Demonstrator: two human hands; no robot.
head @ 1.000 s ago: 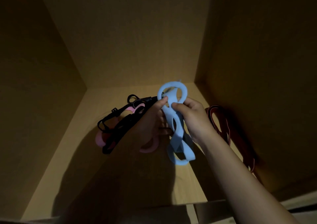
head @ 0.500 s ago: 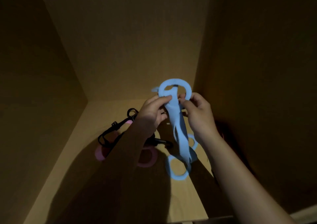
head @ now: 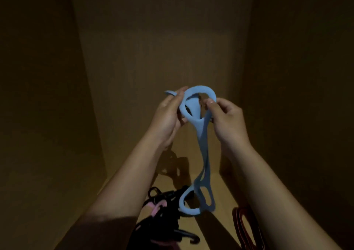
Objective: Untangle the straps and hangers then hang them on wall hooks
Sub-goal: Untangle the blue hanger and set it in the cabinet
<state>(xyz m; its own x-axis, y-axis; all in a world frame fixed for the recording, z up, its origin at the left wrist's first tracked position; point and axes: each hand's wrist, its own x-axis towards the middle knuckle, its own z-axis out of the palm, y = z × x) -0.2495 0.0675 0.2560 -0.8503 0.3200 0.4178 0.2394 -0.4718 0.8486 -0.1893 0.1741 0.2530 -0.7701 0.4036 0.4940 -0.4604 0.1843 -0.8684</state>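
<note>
A light blue rubbery strap [head: 204,148] with ring-shaped ends hangs in the air inside a dim cardboard box. My left hand [head: 168,115] grips its upper loop from the left. My right hand [head: 225,117] pinches the same loop from the right between thumb and fingers. The strap's lower rings dangle above the box floor. Below them lies a tangle of black strap [head: 162,211] with a hook and a pink hanger [head: 157,207], partly hidden by my left forearm.
A dark red strap [head: 247,225] lies coiled on the box floor [head: 172,180] at the lower right. Cardboard walls [head: 162,48] close in at the back and on both sides. No wall hooks are in view.
Both hands have lifted the blue strap higher, away from the black and pink tangle. The strap now hangs stretched out lengthwise, and the view has tilted up toward the back wall.
</note>
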